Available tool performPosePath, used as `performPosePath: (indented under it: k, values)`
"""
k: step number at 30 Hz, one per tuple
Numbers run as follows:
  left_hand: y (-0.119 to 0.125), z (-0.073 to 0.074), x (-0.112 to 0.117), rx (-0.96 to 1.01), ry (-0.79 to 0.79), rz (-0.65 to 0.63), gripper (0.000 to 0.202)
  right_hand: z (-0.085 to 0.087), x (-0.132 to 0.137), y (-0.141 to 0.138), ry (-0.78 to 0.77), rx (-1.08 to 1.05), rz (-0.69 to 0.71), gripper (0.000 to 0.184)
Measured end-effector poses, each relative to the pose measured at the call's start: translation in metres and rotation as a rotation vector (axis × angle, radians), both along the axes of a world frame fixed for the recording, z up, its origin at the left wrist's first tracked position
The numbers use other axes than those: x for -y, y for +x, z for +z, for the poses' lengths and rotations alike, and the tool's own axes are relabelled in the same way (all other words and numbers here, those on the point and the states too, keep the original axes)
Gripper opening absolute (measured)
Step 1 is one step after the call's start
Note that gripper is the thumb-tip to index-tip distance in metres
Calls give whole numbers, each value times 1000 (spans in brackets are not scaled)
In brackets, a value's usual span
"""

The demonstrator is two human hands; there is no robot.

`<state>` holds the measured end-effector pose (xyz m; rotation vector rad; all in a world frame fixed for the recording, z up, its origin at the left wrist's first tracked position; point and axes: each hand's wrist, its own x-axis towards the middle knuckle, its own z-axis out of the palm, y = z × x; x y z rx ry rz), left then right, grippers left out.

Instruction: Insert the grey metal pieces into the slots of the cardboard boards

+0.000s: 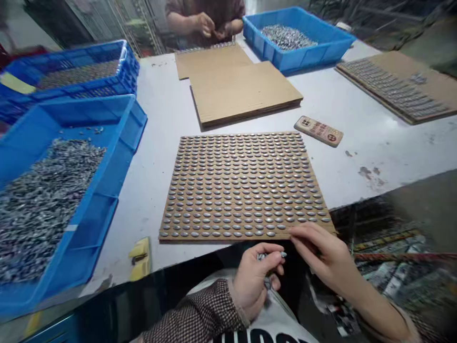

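A corrugated cardboard sheet [228, 240] lies flat in front of me, with rows of small grey spindle-shaped metal pieces [243, 187] on it. My left hand [255, 276] is closed around several loose pieces of the same kind, just below the sheet's front edge. One piece [283, 254] pokes out between thumb and forefinger. At the right end of the front rows, my right hand [317, 250] touches the sheet with thumb and forefinger together. Those fingertips hide whatever they pinch. The front row ends just left of them.
Blue bins [107, 190] [300, 62] of metal pieces stand left and at the back. Behind the sheet lies stacked cardboard [246, 90]; a phone-like slab [319, 131] rests right of it. A filled board [396, 85], a yellow object [140, 259] and another person's hands [210, 26] also show.
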<state>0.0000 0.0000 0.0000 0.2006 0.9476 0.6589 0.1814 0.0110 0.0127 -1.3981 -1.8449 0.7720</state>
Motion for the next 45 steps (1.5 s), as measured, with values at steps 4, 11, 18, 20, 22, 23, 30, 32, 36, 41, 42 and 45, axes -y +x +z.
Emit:
performPosePath:
  k: [4, 11, 18, 20, 22, 23, 30, 32, 36, 41, 42, 45]
  values:
    - [2, -1, -2, 25, 12, 5, 30, 1, 21, -2, -219, -112, 96, 13]
    - [11, -6, 0, 59, 17, -34, 29, -14, 29, -8, -173, -302, -7, 10]
    - [13, -1, -3, 38, 5, -57, 25, -18, 38, 2, 1, -76, 35, 26]
    - [13, 1, -5, 36, -23, -47, 25, -17, 35, 8, 33, -8, -6, 24]
    - [12, 1, -5, 24, -72, -32, 29, -17, 27, 13, 100, 57, -53, 23]
    - [12, 1, -5, 20, -94, -32, 32, -16, 22, 15, 137, 87, -63, 22]
    - [12, -4, 0, 12, -86, -69, 27, -18, -13, 17, 252, 276, 34, 18]
    - [12, -3, -1, 10, -82, -77, 27, -19, -15, 17, 240, 317, 44, 19]
    - [11, -1, -2, 33, -124, -65, 28, -19, -13, 19, 233, 367, 57, 21]
    - [9, -1, -3, 89, -187, -46, 31, -17, -14, 17, 251, 408, 50, 21]
    - [9, -1, -3, 103, -174, -47, 32, -17, -14, 17, 253, 404, 50, 20]
    - [7, 1, -5, 131, -158, -49, 34, -13, -10, 17, 251, 364, 41, 21]
